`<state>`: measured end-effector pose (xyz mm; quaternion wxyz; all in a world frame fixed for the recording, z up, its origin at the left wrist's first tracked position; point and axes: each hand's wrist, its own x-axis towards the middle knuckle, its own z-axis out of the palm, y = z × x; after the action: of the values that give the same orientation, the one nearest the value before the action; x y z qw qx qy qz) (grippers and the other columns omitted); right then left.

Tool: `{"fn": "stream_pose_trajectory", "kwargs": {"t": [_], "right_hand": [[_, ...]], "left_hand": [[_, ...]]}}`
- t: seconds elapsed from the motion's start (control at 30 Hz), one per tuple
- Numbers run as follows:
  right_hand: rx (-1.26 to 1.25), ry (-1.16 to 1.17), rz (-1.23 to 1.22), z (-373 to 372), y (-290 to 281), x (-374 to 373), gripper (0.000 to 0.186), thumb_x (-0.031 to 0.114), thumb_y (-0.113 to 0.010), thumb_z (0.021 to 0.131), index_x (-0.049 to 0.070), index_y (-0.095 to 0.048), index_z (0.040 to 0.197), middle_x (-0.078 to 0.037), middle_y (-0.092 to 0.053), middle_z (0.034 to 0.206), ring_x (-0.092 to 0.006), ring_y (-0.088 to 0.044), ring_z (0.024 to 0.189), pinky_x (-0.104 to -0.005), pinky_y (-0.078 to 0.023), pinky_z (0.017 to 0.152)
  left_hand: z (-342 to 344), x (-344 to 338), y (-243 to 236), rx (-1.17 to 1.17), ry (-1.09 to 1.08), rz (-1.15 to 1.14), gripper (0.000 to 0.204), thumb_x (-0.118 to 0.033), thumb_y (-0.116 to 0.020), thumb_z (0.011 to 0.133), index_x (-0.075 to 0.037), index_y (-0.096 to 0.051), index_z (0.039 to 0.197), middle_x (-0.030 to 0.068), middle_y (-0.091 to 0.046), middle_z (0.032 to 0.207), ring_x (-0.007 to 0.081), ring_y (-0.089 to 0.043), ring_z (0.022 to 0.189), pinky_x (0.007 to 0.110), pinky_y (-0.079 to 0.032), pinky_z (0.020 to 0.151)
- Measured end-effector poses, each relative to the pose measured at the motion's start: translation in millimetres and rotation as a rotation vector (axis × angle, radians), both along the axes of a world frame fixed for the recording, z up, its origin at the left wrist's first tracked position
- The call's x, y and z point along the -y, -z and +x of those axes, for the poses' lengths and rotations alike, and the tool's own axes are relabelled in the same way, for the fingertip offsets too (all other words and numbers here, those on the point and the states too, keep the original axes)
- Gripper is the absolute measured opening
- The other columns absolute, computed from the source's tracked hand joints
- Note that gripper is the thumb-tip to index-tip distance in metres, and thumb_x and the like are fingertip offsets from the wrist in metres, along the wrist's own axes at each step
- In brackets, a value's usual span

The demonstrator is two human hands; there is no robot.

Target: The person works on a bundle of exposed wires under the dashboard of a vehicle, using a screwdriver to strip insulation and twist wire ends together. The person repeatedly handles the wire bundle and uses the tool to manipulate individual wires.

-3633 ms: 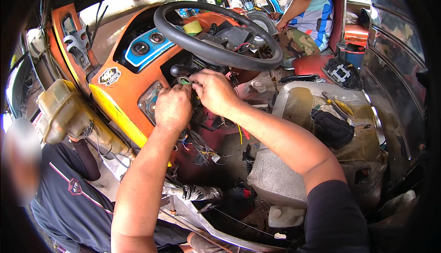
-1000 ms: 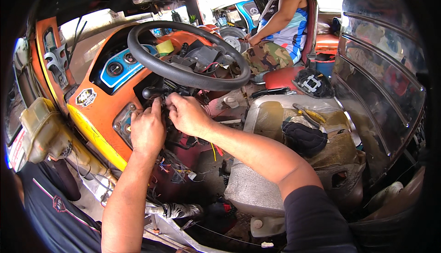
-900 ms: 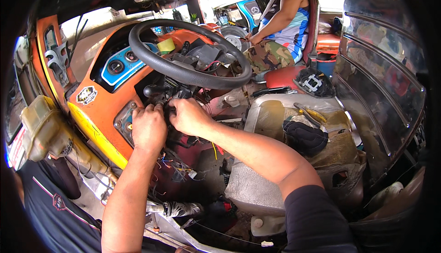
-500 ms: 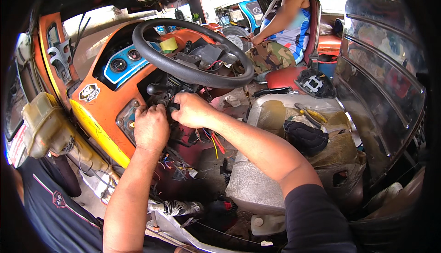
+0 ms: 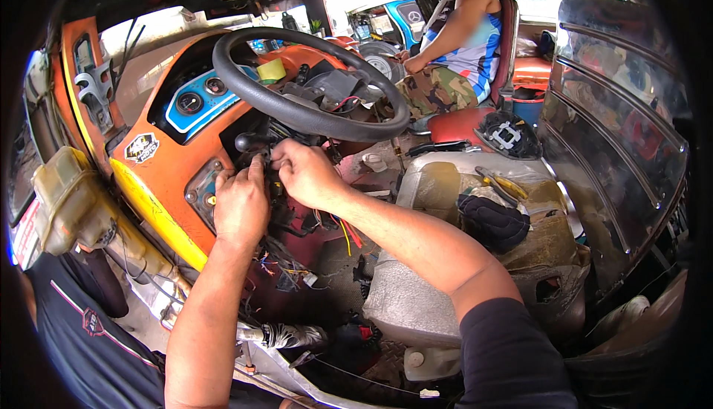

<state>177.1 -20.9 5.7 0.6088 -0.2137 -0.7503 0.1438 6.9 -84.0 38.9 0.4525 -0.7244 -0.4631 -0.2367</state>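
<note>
Under the steering wheel (image 5: 312, 112) — tangled multicoloured wiring (image 5: 297, 219), pinched by left hand (image 5: 239, 208) and right hand (image 5: 304, 175).

A left hand (image 5: 239, 208) and right hand (image 5: 304, 175) work on wiring (image 5: 286, 208) beneath a black steering wheel (image 5: 297, 108) beside an orange dashboard (image 5: 160, 186).

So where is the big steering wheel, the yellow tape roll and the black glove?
steering wheel (image 5: 297, 115), head view, lower rim
yellow tape roll (image 5: 271, 71), head view, its side
black glove (image 5: 492, 221), head view, its middle
</note>
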Motion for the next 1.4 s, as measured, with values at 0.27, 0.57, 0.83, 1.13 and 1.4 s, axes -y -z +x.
{"fn": "stream_pose_trajectory", "kwargs": {"t": [0.27,0.57,0.83,1.13,1.4], "right_hand": [[0.234,-0.015,-0.364,-9.9,7.0,9.6,0.031,0.016,-0.077,0.088,-0.005,-0.071,0.11,-0.024,-0.076,0.097,-0.0367,-0.077,0.093,-0.0468,-0.059,0.084],[0.222,0.002,-0.207,13.9,-18.6,6.7,0.042,0.026,-0.079,0.082,-0.007,-0.07,0.106,-0.026,-0.076,0.096,-0.0373,-0.077,0.092,-0.0467,-0.059,0.082],[0.246,0.017,0.127,2.7,-4.8,4.2,0.025,0.003,-0.068,0.092,-0.002,-0.075,0.115,-0.023,-0.078,0.105,-0.0401,-0.076,0.1,-0.0465,-0.06,0.091],[-0.083,-0.027,0.09,-27.4,14.5,1.9,0.017,-0.003,-0.064,0.092,-0.001,-0.076,0.105,-0.021,-0.078,0.105,-0.0366,-0.077,0.099,-0.0431,-0.06,0.089],[-0.361,-0.273,-0.3,-93.1,32.9,6.6,0.009,-0.003,-0.059,0.102,0.0,-0.068,0.105,-0.004,-0.07,0.083,-0.0111,-0.073,0.076,-0.0268,-0.059,0.064]], "left_hand": [[2.4,2.8,-3.9,-0.019,-0.096,-0.081,0.01,-0.014,-0.068,0.093,-0.005,-0.07,0.098,0.0163,-0.077,0.092,0.0348,-0.076,0.092,0.049,-0.049,0.102],[10.7,17.0,-3.8,-0.007,-0.169,-0.097,0.015,-0.018,-0.071,0.09,-0.004,-0.07,0.095,0.0209,-0.076,0.08,0.036,-0.078,0.083,0.051,-0.043,0.119],[13.3,21.9,-1.5,0.022,-0.13,-0.099,0.016,-0.018,-0.071,0.09,-0.003,-0.07,0.096,0.0188,-0.076,0.082,0.0364,-0.077,0.082,0.053,-0.04,0.121],[22.4,84.6,13.4,0.156,-0.09,-0.169,0.069,-0.034,-0.078,0.092,-0.001,-0.056,0.149,0.0207,-0.067,0.143,0.035,-0.065,0.134,0.064,-0.027,0.128],[-102.9,227.5,172.7,0.562,0.496,-0.282,0.034,-0.011,-0.083,0.085,-0.007,-0.071,0.117,0.0116,-0.077,0.114,0.0347,-0.074,0.105,0.05,-0.055,0.1]]}}
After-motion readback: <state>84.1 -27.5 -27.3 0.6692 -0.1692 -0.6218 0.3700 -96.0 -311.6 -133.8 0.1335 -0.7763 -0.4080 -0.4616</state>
